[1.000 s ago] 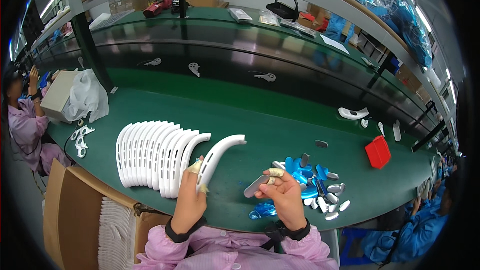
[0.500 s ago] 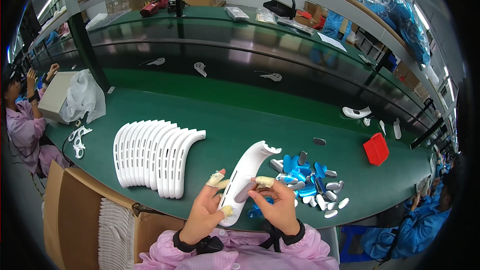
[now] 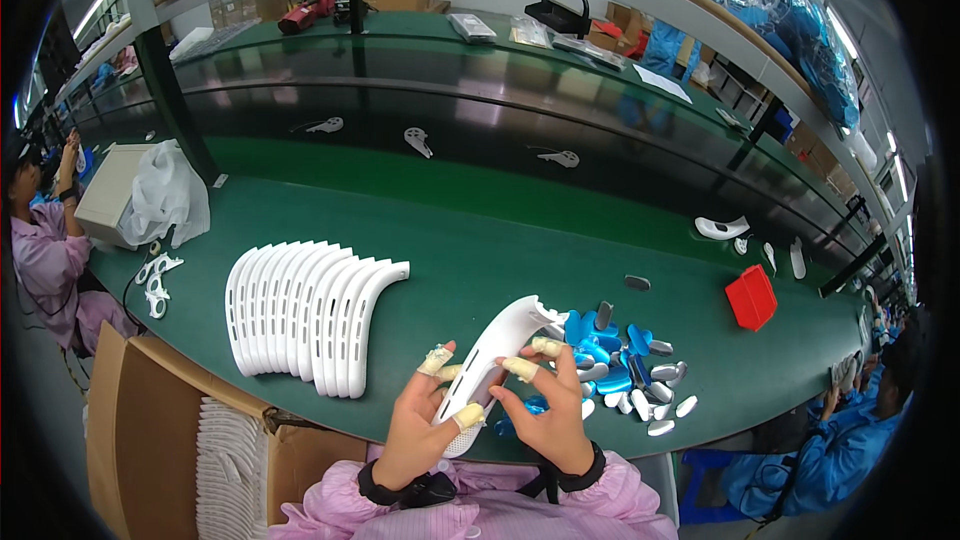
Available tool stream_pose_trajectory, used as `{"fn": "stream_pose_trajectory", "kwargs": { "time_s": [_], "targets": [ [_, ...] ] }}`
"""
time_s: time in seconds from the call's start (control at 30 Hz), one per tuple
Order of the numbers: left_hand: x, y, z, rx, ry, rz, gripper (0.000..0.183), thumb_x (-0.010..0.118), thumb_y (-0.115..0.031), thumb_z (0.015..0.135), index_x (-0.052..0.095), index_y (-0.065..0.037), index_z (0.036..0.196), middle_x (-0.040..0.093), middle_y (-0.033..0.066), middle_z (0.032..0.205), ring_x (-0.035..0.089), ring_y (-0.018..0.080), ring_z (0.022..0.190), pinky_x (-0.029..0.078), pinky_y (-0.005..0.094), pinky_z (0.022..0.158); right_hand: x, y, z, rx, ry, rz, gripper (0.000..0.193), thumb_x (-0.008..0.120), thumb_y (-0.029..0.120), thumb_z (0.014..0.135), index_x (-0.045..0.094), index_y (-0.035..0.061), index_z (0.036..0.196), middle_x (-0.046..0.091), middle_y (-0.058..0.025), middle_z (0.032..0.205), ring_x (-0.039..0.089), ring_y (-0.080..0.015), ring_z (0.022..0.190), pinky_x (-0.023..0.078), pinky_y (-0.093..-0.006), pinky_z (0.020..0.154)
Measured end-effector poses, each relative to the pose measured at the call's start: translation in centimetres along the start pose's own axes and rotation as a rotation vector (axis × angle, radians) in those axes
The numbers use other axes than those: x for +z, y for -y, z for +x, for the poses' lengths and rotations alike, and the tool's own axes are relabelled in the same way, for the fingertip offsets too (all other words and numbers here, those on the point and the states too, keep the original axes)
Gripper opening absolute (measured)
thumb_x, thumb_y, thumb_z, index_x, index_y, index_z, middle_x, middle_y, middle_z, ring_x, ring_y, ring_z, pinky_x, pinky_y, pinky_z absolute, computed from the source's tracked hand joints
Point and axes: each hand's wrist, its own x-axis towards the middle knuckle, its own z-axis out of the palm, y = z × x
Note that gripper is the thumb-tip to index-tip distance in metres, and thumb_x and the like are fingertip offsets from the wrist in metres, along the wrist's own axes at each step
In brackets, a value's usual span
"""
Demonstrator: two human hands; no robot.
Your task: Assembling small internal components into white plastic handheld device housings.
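Note:
My left hand [image 3: 418,432] grips a white curved plastic shell [image 3: 503,333] from its left side, thumb near the lower end. The shell is tilted, with its notched end pointing away to the right. My right hand [image 3: 552,418] is on the shell's right side, index and middle fingertips against its edge and thumb bent close by. A grey oval piece in the shell's hollow is mostly hidden by these fingers. Yellowish wraps cover several fingertips. Just right lies a pile of blue and silver oval pieces [image 3: 612,372]. On the left stands a row of matching white shells [image 3: 300,320].
A cardboard box [image 3: 150,440] with stacked white parts is at the lower left. A red bin [image 3: 751,298] sits on the right. Small white parts [image 3: 418,142] lie on the dark conveyor beyond. A beige box with a plastic bag [image 3: 172,190] stands far left, near a co-worker in pink.
The shell has turned slightly and its notched end has dropped a little. My right fingers have shifted over the oval piece, covering more of it. Parts on the conveyor have moved right.

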Motion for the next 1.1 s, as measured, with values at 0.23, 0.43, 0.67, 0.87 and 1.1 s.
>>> {"fn": "stream_pose_trajectory", "kwargs": {
  "time_s": [0.23,0.43,0.67,0.87,1.1],
  "targets": [
    [0.6,0.4,-0.4,0.043,0.051,0.026,0.079,0.063,0.004,0.077,0.019,-0.001,0.142,0.045,0.0130,0.121,0.049,0.0186,0.112,0.041,0.0302,0.094,0.0,-1.1,-0.5,0.501,0.006,0.884,0.055,0.068,-0.006,0.076,0.039,-0.0056,0.123,0.056,-0.0129,0.110,0.060,-0.0191,0.096,0.052,-0.0264,0.080],
    [1.1,1.1,-0.4,0.131,0.042,0.101,0.086,0.064,0.004,0.076,0.011,-0.003,0.144,0.044,0.0132,0.121,0.050,0.0200,0.111,0.043,0.0310,0.092,-0.2,-2.2,-0.7,0.617,0.078,0.868,0.046,0.064,0.002,0.083,0.041,-0.0048,0.123,0.061,-0.0110,0.102,0.061,-0.0144,0.090,0.052,-0.0249,0.075],
    [1.0,0.3,1.2,0.099,-0.036,-0.130,0.077,0.052,0.006,0.083,0.007,-0.005,0.145,0.040,0.0153,0.129,0.044,0.0207,0.119,0.037,0.0324,0.098,-0.2,-1.4,-1.7,0.748,0.582,0.885,0.045,0.058,0.012,0.089,0.034,0.0030,0.126,0.063,-0.0093,0.094,0.063,-0.0135,0.068,0.049,-0.0220,0.056],
    [-3.9,-2.8,1.6,0.462,-0.337,1.029,0.055,0.056,0.000,0.082,0.037,0.001,0.133,0.042,0.0134,0.133,0.042,0.0238,0.122,0.029,0.0370,0.104,-1.8,-4.9,2.2,0.825,0.455,0.874,0.036,0.051,0.018,0.093,0.038,0.0018,0.123,0.062,-0.0111,0.082,0.064,-0.0172,0.058,0.053,-0.0260,0.051],
    [-15.6,-5.5,0.9,0.141,-1.241,1.530,0.057,0.062,-0.021,0.085,0.037,-0.006,0.134,0.033,0.0164,0.142,0.025,0.0359,0.132,0.016,0.0472,0.109,-5.0,-15.7,4.6,0.703,0.083,0.259,0.071,0.056,0.017,0.090,0.011,0.0040,0.144,0.056,-0.0228,0.114,0.062,-0.0265,0.098,0.056,-0.0285,0.065]
  ]
}}
